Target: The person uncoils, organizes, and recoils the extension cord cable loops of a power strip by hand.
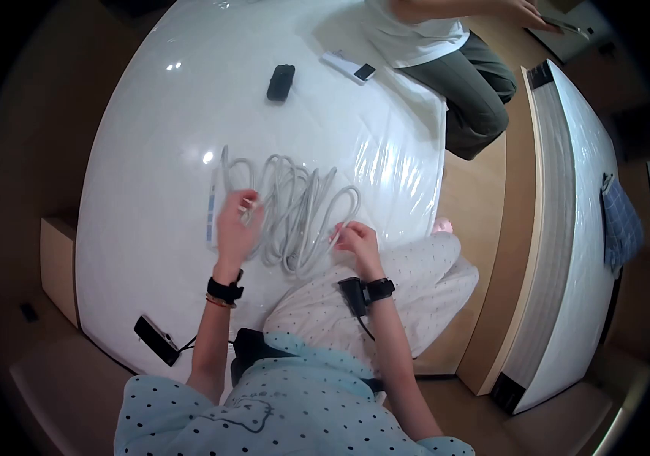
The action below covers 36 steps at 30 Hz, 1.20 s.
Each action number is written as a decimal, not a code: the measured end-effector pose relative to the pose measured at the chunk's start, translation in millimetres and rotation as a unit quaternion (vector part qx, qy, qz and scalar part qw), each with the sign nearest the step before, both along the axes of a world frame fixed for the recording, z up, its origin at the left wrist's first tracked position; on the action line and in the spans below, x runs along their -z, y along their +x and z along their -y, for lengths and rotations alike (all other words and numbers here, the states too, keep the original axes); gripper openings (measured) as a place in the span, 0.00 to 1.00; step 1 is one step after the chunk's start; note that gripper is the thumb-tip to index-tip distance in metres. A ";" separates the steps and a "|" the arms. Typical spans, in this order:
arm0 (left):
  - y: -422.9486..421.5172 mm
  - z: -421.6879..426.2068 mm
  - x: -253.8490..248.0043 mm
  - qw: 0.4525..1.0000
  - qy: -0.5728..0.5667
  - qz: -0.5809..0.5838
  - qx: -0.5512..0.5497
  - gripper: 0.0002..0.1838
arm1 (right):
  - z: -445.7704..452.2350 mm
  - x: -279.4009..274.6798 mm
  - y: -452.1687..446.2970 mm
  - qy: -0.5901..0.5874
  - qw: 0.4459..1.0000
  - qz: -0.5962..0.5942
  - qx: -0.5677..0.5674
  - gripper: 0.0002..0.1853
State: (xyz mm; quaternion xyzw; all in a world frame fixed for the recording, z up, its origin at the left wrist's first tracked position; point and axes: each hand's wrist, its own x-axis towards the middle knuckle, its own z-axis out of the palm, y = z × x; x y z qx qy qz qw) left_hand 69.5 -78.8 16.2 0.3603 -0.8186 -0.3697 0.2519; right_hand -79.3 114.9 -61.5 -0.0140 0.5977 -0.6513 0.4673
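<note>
A long grey-white cable (288, 216) lies in loose loops on the plastic-covered mattress (150, 152). My left hand (240, 224) is over the left end of the loops, its fingers curled in and slightly blurred; whether it grips a strand is unclear. At the right end, my right hand (356, 242) pinches the outer loop of the cable between thumb and fingers. A white power strip (212, 209) with blue markings lies just left of my left hand, partly hidden by it.
A black object (281, 82) and a white box (347, 67) lie farther back. Another person (454, 76) sits at the back right edge, holding a phone. A black phone-like device (156, 340) with a wire lies at lower left. A second wrapped mattress (568, 228) stands at right.
</note>
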 end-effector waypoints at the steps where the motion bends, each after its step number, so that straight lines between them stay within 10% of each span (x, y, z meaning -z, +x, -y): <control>1: -7.0 -14.8 -4.6 0.997 0.062 0.004 0.046 0.12 | -0.1 -0.2 -1.1 -0.003 1.000 -0.010 0.014 0.11; 12: -19.4 -73.2 50.0 0.963 -0.061 0.257 0.053 0.17 | -7.1 29.2 -1.4 0.024 0.946 -0.220 0.236 0.11; 18: -28.0 -62.5 28.5 0.940 0.111 0.281 0.159 0.12 | -5.3 4.2 0.5 -0.047 0.995 -0.089 -0.016 0.12; 21: -29.5 -71.9 49.1 0.902 0.412 -0.012 0.128 0.09 | 1.9 5.9 9.4 -0.057 0.990 -0.095 -0.090 0.14; 32: -14.3 -56.3 28.3 0.952 0.245 0.123 0.135 0.10 | 27.5 2.0 4.7 0.015 0.982 -0.081 -0.169 0.16; 36: 5.8 -31.1 57.0 0.967 0.232 0.087 0.062 0.11 | 22.9 -5.9 8.4 -0.024 0.995 -0.096 -0.017 0.13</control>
